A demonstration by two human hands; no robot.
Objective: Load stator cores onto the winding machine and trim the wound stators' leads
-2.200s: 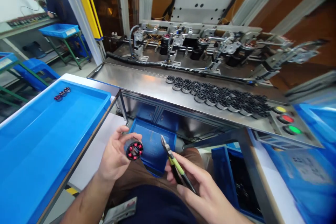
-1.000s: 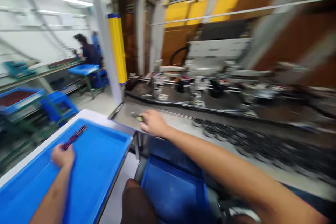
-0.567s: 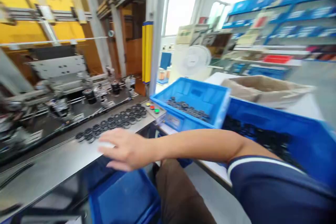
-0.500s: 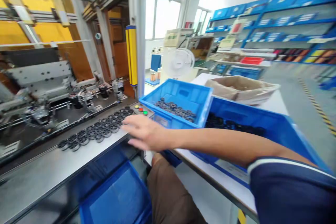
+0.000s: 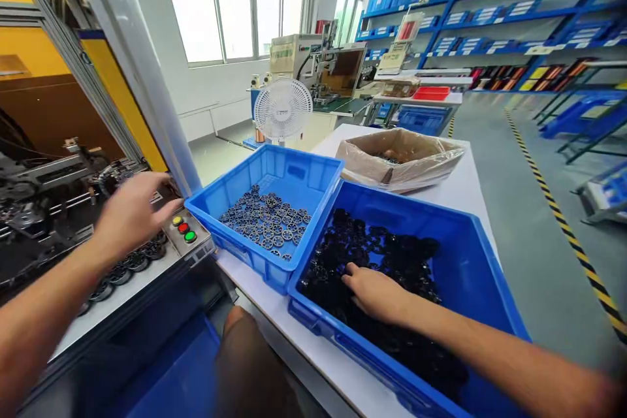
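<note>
My right hand is down in the large blue bin, its fingers bent together against the loose black wheel-like parts. Whatever lies under those fingertips is hidden. Above the machine's metal ledge, my left hand is slightly blurred, with thumb and fingers apart and nothing visible in it. It is beside the yellow, red and green push buttons. Below it, a row of dark round parts lies on the ledge, partly covered by my forearm.
A smaller blue bin holding many spoked grey rings stands left of the large one, on a white table. Behind them sit a plastic-lined box and a white fan. A machine post rises at left.
The view has swung right. One hand was over the ledge parts near the buttons; now my right hand is inside the large bin, and my left hand has come into view by the buttons.
</note>
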